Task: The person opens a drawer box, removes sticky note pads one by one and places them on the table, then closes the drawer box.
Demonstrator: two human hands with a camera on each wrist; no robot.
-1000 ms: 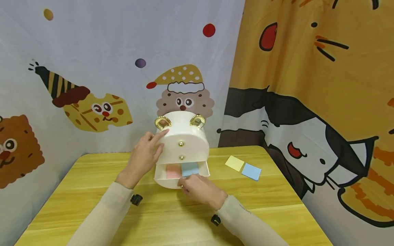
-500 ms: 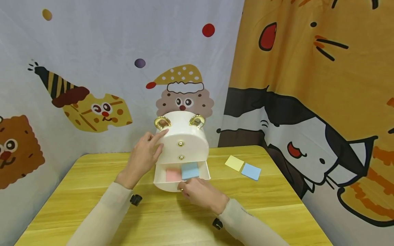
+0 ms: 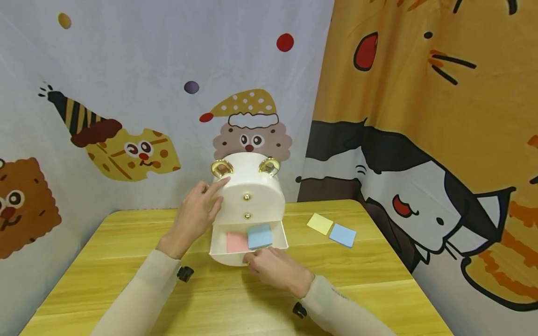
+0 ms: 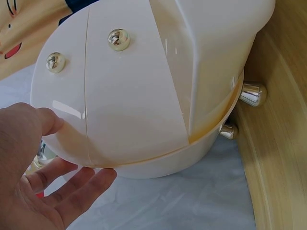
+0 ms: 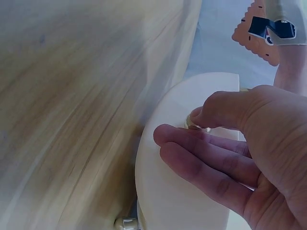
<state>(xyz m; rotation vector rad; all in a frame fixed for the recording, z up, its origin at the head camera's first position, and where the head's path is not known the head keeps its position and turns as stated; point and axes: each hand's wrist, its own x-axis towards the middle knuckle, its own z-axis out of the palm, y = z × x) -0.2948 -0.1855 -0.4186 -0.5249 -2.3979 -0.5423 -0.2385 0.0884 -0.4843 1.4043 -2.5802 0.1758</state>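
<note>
A rounded white drawer box (image 3: pixel 250 198) with gold ear shapes on top stands on the table. My left hand (image 3: pixel 195 212) holds its upper left side, the thumb (image 4: pixel 50 120) against the front and the other fingers along the side wall. The bottom drawer (image 3: pixel 218 258) is pulled out toward me. With thumb and fingers my right hand (image 3: pixel 277 270) pinches the gold knob (image 5: pixel 192 123) on that drawer's front; the hand partly hides the knob. Inside the drawer lie a pink sticky note pad (image 3: pixel 237 242) and a blue sticky note pad (image 3: pixel 259 236), side by side.
On the wooden table (image 3: pixel 357 289), right of the box, lie a yellow sticky note pad (image 3: pixel 320 223) and another blue one (image 3: pixel 343 235). Two more gold knobs (image 3: pixel 247 197) mark the upper front of the box. A printed curtain (image 3: pixel 147 56) hangs behind.
The bottom drawer has come further out toward me, carrying the pink and blue pads, with my right hand drawing back on its knob. My left hand has stayed in place.
</note>
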